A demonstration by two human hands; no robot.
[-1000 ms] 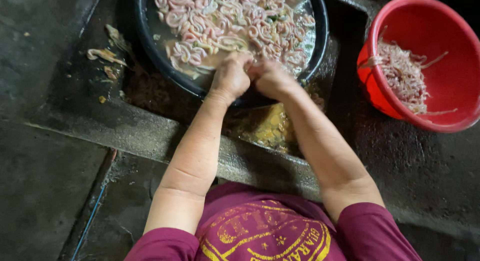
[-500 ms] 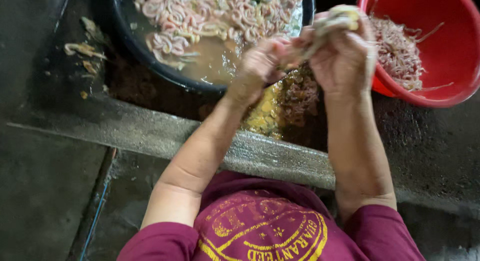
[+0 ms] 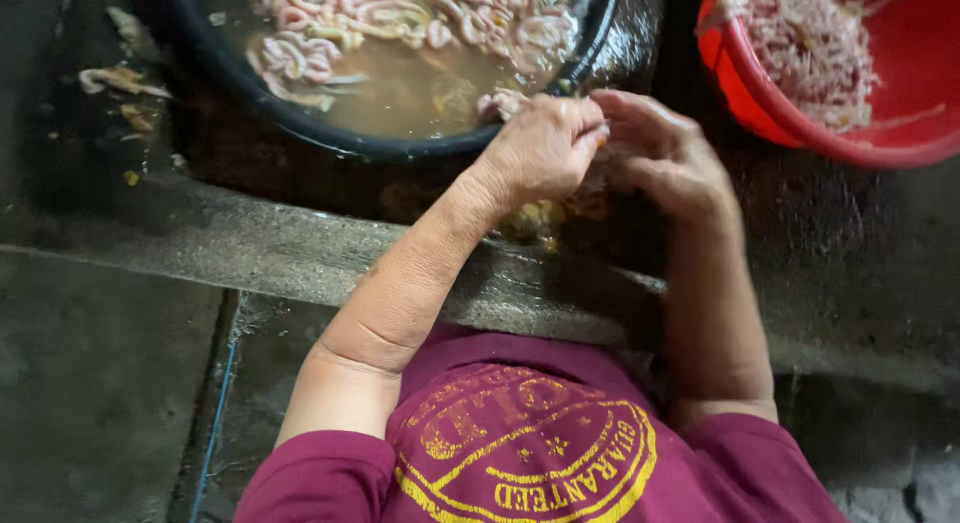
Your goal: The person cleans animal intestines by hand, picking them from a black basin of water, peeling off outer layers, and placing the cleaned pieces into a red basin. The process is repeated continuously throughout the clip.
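The fingers of the left hand [image 3: 545,148] are curled together, tips pinched against those of the right hand [image 3: 665,163], whose fingers are bent inward to meet them. What they pinch is hidden between the fingertips; whether they grip a piece of the pale offal cannot be told. The two hands meet in the upper middle of the frame, just below the rim of the black basin [image 3: 330,133] and touching each other.

One pale pink coil of intestine [image 3: 500,105] lies at the basin's near edge, right beside the left knuckles. Just below the hands, a yellowish-brown heap of scraps [image 3: 535,221] sits on the wet dark concrete floor [image 3: 120,383].

There are two containers. The black basin, top centre, holds murky brown liquid and many coiled pinkish intestines [image 3: 400,18]. The red plastic tub [image 3: 800,123], upper right, holds a mound of thin whitish-pink strips [image 3: 810,53]. The two are near but apart.

A few loose scraps [image 3: 120,80] lie at the upper left. Two bare forearms run down to maroon sleeves of a printed shirt [image 3: 530,453] at the bottom.
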